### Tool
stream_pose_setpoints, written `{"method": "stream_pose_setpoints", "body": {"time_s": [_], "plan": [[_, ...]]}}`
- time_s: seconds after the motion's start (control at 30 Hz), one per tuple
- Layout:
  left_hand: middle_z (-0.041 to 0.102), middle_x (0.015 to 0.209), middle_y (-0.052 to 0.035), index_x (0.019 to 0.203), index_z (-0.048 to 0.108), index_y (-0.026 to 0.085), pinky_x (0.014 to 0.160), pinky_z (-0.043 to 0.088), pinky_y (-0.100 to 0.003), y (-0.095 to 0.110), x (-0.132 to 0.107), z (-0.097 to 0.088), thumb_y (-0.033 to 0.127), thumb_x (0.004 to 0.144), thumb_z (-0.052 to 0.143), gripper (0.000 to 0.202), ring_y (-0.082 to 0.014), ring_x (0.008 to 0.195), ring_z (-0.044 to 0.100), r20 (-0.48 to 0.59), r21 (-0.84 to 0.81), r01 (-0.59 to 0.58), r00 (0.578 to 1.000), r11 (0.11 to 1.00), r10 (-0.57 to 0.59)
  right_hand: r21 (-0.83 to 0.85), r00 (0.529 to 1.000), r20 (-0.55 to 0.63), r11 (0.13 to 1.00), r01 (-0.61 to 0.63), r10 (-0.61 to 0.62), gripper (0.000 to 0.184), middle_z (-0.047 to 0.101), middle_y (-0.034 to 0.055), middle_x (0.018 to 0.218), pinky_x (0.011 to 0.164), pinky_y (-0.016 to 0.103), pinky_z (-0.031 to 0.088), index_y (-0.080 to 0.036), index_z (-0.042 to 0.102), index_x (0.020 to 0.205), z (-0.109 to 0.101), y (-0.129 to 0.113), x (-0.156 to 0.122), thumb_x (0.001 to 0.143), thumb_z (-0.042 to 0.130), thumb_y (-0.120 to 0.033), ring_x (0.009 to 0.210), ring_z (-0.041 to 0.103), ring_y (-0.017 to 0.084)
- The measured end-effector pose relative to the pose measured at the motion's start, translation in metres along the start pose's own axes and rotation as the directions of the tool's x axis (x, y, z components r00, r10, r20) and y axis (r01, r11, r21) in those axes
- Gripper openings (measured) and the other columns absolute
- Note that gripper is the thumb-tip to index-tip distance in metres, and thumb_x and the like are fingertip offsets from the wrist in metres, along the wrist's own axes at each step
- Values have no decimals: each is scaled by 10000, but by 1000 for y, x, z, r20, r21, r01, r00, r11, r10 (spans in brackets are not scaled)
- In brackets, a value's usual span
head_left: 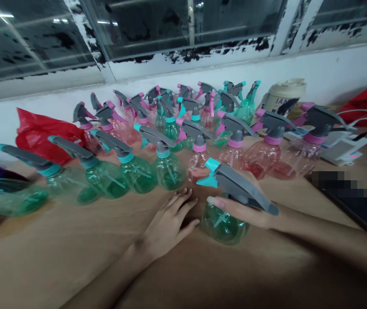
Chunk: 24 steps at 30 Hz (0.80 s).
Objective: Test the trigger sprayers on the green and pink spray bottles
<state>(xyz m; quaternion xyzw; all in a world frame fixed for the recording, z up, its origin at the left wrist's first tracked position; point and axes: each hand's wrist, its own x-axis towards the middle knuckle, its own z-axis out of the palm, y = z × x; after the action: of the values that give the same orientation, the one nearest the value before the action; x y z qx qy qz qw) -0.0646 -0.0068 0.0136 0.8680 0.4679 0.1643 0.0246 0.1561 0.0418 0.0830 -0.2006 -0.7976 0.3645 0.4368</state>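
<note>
My right hand (pixel 248 208) is wrapped round the neck of a green spray bottle (pixel 225 225), which stands near the front of the table. Its grey and turquoise trigger head (pixel 238 180) points to the left, and part of the neck is hidden behind my fingers. To the left, my left hand (pixel 170 221) rests palm down on the tabletop with its fingers apart, holding nothing. Just beyond its fingertips is another green spray bottle (pixel 169 169). A pink spray bottle (pixel 199 159) stands behind the held one.
Several green and pink spray bottles form a row and a cluster towards the wall. Red plastic bags (pixel 45 137) lie at left and far right. A cream tub (pixel 286 94), a white device (pixel 341 148) with cables and a dark flat object (pixel 350 206) are on the right.
</note>
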Motion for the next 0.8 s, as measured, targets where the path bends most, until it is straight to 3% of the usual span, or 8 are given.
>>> {"method": "stream_pose_setpoints", "body": {"time_s": [0.1,0.23,0.33,0.47,0.57,0.67,0.8], "plan": [[447,1404,-115,1373,374,206,1067,365,-455,3,0,-5,415,895,578,561,-278,1300,416,0,-58,7,1000,998,-7,7,1000,-25,1000,-4,4,408,670,35,1080,770,329,532,-257,571,1221,3,-1,-1,820,640,-290,849,654,178],[440,1399,-112,1408,302,215,1062,372,-452,13,-2,-22,492,843,612,701,-285,1289,423,4,-177,-8,1000,984,9,-19,999,-47,1000,-19,18,385,678,22,898,678,321,531,-225,594,1189,12,-6,3,820,641,-327,714,634,165],[457,1380,-103,1413,277,237,1039,393,-460,21,-10,-38,513,815,632,749,-300,1265,445,-19,-238,-11,1000,971,7,23,999,-37,999,-36,37,359,668,24,884,651,311,522,-215,603,1153,26,-11,8,815,637,-330,685,622,156],[523,1284,-111,1400,278,236,969,448,-475,30,-34,-58,549,775,664,798,-318,1182,515,-64,-247,66,994,967,-84,22,1000,-2,1000,15,-14,313,636,12,808,679,320,518,-206,616,1107,57,-23,20,814,619,-316,663,602,149],[536,1247,-119,1365,304,233,940,467,-485,33,-60,-69,590,757,672,795,-330,1155,527,-143,-221,111,979,969,-145,65,995,34,994,89,-91,312,654,62,946,784,337,523,-191,604,1092,86,-34,29,816,614,-335,863,643,185],[560,1183,-109,1300,355,239,896,496,-476,34,-87,-76,591,778,653,697,-320,1102,558,-243,-210,172,944,963,-221,117,985,88,984,136,-147,316,654,97,1039,827,353,524,-182,581,1114,115,-43,38,830,588,-318,961,647,202],[555,1179,-86,1270,390,248,911,495,-445,28,-119,-85,512,838,634,562,-281,1100,558,-282,-242,239,910,941,-303,146,967,164,974,172,-195,363,654,96,1060,849,392,517,-200,545,1171,151,-51,50,831,593,-319,975,640,215]]}}
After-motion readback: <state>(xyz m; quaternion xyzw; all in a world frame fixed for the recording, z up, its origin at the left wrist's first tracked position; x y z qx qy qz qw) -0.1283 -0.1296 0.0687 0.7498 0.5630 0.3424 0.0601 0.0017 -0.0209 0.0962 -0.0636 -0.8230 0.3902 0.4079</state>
